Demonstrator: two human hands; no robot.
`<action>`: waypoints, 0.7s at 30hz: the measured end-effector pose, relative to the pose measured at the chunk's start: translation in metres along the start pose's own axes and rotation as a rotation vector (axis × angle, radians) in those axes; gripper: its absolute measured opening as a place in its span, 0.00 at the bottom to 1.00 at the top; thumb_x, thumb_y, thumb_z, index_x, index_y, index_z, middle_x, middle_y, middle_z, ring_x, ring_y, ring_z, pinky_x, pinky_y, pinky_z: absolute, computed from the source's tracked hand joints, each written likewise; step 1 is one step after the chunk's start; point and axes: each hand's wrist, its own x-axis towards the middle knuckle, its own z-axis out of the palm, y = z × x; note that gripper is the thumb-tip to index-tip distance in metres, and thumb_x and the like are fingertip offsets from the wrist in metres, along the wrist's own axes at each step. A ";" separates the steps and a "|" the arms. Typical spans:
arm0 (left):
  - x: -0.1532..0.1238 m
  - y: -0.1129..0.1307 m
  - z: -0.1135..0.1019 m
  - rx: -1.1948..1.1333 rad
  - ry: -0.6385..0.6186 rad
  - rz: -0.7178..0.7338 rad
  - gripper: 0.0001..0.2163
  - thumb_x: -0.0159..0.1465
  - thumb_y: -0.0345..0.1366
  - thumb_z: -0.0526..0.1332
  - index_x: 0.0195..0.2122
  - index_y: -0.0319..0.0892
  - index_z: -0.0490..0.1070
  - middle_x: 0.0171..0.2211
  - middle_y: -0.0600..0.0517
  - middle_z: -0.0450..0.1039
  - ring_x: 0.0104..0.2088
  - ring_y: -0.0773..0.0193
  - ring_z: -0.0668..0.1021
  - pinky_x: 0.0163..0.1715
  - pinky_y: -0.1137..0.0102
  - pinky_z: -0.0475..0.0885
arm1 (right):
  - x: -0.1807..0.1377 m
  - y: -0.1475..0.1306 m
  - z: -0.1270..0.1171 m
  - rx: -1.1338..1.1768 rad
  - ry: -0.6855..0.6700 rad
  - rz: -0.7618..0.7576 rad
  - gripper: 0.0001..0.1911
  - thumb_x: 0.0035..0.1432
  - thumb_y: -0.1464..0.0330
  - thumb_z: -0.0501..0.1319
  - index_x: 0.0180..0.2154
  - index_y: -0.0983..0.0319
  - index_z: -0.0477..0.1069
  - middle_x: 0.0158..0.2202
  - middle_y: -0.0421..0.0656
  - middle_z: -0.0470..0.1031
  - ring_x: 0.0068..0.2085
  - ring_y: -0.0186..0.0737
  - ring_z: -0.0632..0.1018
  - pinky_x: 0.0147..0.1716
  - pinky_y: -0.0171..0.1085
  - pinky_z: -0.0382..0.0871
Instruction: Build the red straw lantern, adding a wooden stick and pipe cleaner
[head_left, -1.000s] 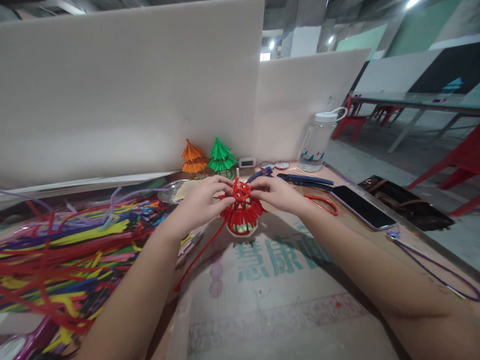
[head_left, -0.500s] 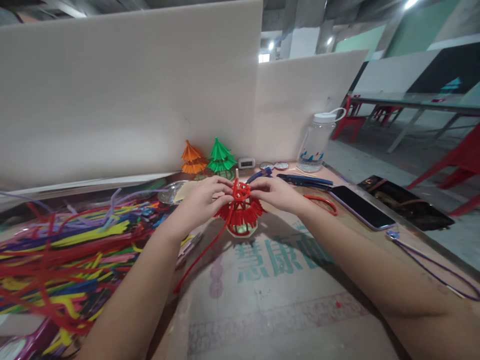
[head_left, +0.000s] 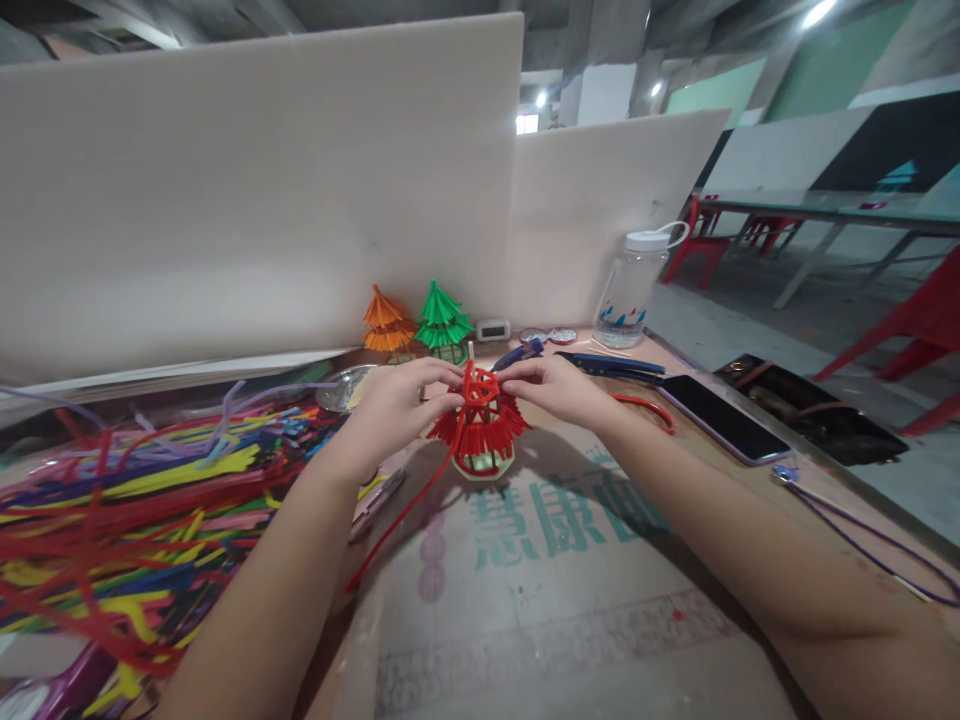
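A small red pavilion model (head_left: 484,432) made of pipe cleaners stands upright on the work surface, with a pale base and a fringed lower roof. My left hand (head_left: 412,405) pinches its upper red frame from the left, thumb and fingers closed at the top. From the right, my right hand (head_left: 551,388) pinches the same frame, fingertips at its edge. A pale stick (head_left: 471,350) rises from the model's top. One long red pipe cleaner (head_left: 405,525) trails from the model toward me on the left. The fingertips partly hide the frame.
Colourful pipe cleaners (head_left: 150,520) are heaped at left. Behind stand orange (head_left: 388,320) and green (head_left: 442,315) pavilion models beside a small digital display (head_left: 493,330). Pliers (head_left: 611,365), a phone (head_left: 724,418) and a water bottle (head_left: 631,290) lie or stand right; a white panel (head_left: 262,190) rises behind.
The camera view has shifted slightly, so everything sits a little lower. Both hands stay at the red model's top, with only small finger movement.
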 end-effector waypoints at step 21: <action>0.000 0.011 0.002 -0.053 0.297 -0.191 0.10 0.66 0.38 0.58 0.35 0.43 0.78 0.35 0.52 0.81 0.37 0.60 0.79 0.40 0.68 0.69 | 0.016 -0.024 0.007 -0.018 0.028 -0.125 0.13 0.65 0.71 0.59 0.47 0.62 0.80 0.47 0.46 0.84 0.46 0.41 0.82 0.49 0.41 0.74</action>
